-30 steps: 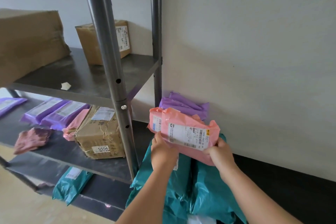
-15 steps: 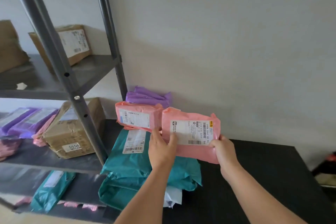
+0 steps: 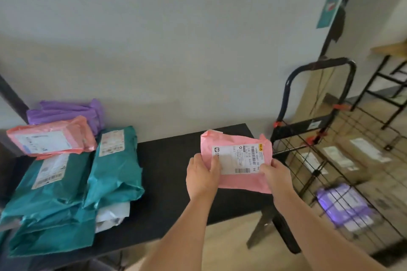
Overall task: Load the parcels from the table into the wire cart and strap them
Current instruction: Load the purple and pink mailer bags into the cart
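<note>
Above the right end of the table [image 3: 176, 171], my left hand [image 3: 203, 175] and right hand [image 3: 278, 177] grip the pink parcel [image 3: 239, 142], now moved off the pile [image 3: 66, 182] toward the wire cart [image 3: 301, 126]; drop-in is next.

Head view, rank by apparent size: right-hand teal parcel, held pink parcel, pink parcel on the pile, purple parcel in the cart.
Largest: right-hand teal parcel.
Next: held pink parcel and pink parcel on the pile, alike; distances differ, so unranked.
Smallest: purple parcel, blurred, in the wire cart.
</note>
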`<action>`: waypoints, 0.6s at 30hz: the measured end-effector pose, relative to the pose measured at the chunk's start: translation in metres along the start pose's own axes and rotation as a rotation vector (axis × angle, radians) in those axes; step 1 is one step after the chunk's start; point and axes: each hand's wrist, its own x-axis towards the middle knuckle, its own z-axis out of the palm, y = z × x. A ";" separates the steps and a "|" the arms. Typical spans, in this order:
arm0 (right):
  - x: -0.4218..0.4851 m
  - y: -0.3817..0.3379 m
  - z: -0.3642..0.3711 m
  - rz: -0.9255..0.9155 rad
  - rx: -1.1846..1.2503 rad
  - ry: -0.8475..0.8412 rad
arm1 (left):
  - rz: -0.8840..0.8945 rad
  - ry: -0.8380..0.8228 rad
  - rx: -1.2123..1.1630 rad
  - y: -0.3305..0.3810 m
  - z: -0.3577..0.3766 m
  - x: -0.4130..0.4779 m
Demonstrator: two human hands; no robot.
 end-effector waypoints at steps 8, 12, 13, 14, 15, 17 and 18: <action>0.007 0.046 -0.127 0.080 0.042 0.171 | 0.047 -0.219 0.035 0.055 0.090 -0.068; 0.011 0.063 -0.164 0.099 0.088 0.220 | 0.085 -0.269 0.038 0.073 0.122 -0.086; 0.012 0.067 -0.174 0.099 0.097 0.230 | 0.090 -0.287 0.036 0.077 0.132 -0.089; 0.014 0.071 -0.182 0.100 0.101 0.237 | 0.093 -0.309 0.033 0.081 0.141 -0.092; 0.017 0.075 -0.191 0.102 0.102 0.245 | 0.097 -0.332 0.028 0.085 0.150 -0.094; 0.026 0.082 -0.208 0.118 0.112 0.269 | 0.111 -0.368 0.008 0.095 0.170 -0.098; 0.031 0.085 -0.217 0.131 0.122 0.285 | 0.122 -0.385 -0.003 0.100 0.180 -0.100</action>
